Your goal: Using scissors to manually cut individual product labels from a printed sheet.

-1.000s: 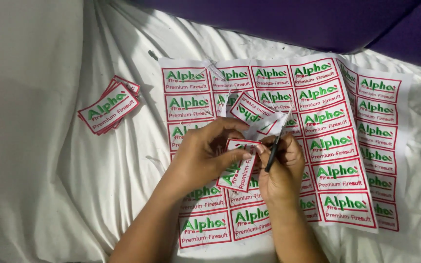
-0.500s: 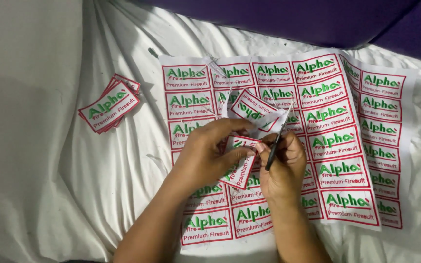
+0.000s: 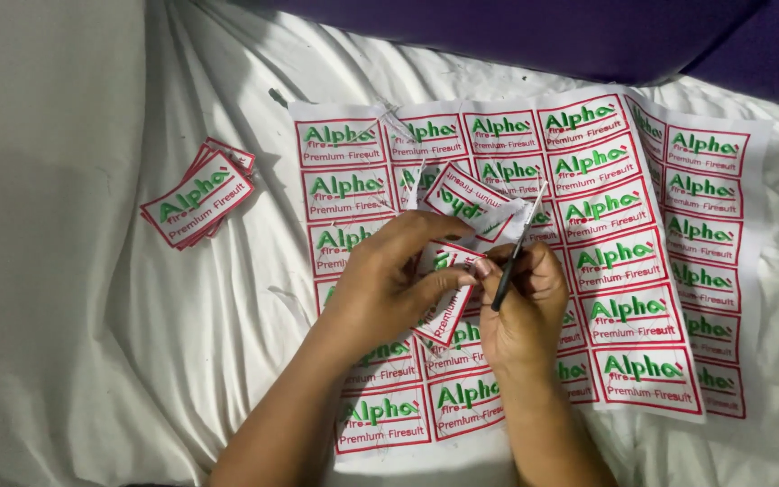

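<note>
The left hand (image 3: 389, 280) pinches a label (image 3: 448, 307) on the sheet (image 3: 624, 261); the right hand (image 3: 520, 302) grips scissors (image 3: 517, 248), cutting just above the pinch. The next cut needs steady following of the red border.

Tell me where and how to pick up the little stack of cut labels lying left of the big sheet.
Take the stack of cut labels by its two long edges, pinching from above. It lies flat on the white cloth, tilted, with its right end higher, well clear of the sheet of labels and both hands. Its top corner is fanned, so a pinch at the middle probably keeps the pieces together.
</note>
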